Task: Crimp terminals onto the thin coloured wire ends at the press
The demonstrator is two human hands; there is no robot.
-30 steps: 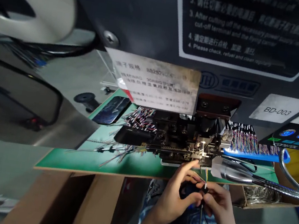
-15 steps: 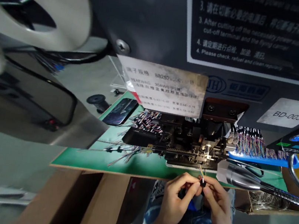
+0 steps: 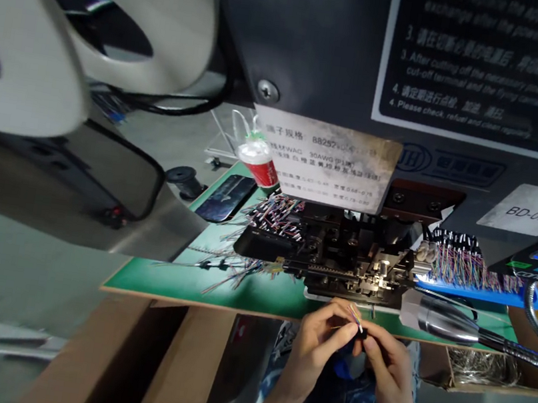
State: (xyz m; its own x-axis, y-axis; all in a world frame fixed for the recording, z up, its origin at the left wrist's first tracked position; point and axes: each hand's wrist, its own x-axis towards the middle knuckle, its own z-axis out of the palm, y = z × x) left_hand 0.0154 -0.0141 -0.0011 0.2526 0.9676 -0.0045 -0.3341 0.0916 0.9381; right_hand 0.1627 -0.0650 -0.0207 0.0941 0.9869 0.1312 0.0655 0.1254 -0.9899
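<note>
A small multi-wire cable (image 3: 355,317) is pinched between my two hands just in front of the green table's near edge. Its thin coloured wires fan up toward the machine from a white section, with a black part below. My left hand (image 3: 321,341) is closed on it, thumb and fingers near the white section. On the other side, my right hand (image 3: 389,361) grips the black part between thumb and fingertips. Behind them stands the terminal crimping machine (image 3: 382,275), its lit metal die a little beyond the wire tips. The rest of the cable is hidden by my fingers.
A lamp head (image 3: 448,319) juts in at the right. Bundled cables fill a blue tray (image 3: 492,294) behind it. More loose cables (image 3: 274,216), a phone (image 3: 226,197) and a red-and-white cup (image 3: 259,163) are at the left. A cardboard box (image 3: 454,381) holds metal scrap.
The view has shifted, bringing the cup into sight. The coloured wires now lean more to the left, and my left fingers have risen beside them. Both hands still hold the cable.
</note>
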